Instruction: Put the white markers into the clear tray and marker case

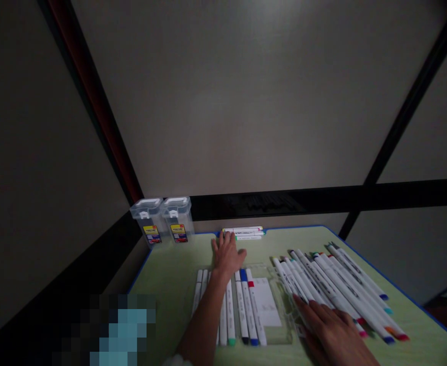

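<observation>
My left hand [228, 255] reaches to the back of the table with fingers spread. Its fingertips are at a small group of white markers [248, 233] lying crosswise at the far edge. Under my left forearm, a row of white markers [242, 310] with coloured ends lies in a clear plastic case [284, 336], partly hidden by the arm. At the front right, my right hand [332, 330] has its fingers stretched out, beside the case's right edge and over the near left end of a larger spread of white markers [338, 284]. Its fingertips are partly blurred.
Two clear lidded plastic boxes [152, 221] with yellow and blue labels stand at the back left corner. The pale green table [162, 269] has a blue edge. A grey wall [246, 112] with dark strips rises behind it. A pixelated patch covers the lower left.
</observation>
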Demonstrator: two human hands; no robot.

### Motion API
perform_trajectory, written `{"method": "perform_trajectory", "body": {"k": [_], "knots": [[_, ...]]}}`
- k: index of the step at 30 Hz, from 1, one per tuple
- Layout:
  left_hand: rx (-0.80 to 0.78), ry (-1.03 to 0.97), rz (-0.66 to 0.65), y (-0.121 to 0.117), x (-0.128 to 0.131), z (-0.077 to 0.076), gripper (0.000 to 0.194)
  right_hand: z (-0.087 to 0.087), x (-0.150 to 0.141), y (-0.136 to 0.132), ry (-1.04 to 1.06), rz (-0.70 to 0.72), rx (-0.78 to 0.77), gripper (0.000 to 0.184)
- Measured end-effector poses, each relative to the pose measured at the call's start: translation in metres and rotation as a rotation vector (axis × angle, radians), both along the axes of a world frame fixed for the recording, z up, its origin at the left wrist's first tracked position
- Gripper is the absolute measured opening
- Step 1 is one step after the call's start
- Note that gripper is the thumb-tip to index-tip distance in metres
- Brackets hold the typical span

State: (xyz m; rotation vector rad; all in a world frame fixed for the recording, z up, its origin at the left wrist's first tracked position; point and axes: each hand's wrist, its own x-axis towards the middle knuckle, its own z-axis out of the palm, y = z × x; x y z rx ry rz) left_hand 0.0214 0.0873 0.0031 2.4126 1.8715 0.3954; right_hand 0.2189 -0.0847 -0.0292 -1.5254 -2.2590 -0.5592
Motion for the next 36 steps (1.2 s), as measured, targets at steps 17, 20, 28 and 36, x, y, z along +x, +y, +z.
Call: {"method": "perform_trajectory", "body": {"k": [17, 20, 28, 36], "knots": [[0.004, -0.001, 0.02, 0.004, 0.001, -0.002, 0.061, 0.0, -0.001, 0.001, -0.018, 0.007, 0.071, 0.04], [0.019, -0.003, 0.028, 0.002, 0.001, -0.001, 0.06, -0.003, 0.002, 0.002, -0.041, 0.02, 0.04, 0.04], [0.035, 0.014, 0.057, 0.0, 0.001, -0.002, 0.047, -0.002, 0.002, 0.002, -0.025, 0.018, 0.005, 0.043], [0.038, 0.031, 0.062, -0.002, 0.001, 0.001, 0.036, -0.002, 0.004, 0.0, -0.036, 0.007, -0.001, 0.04]]}}
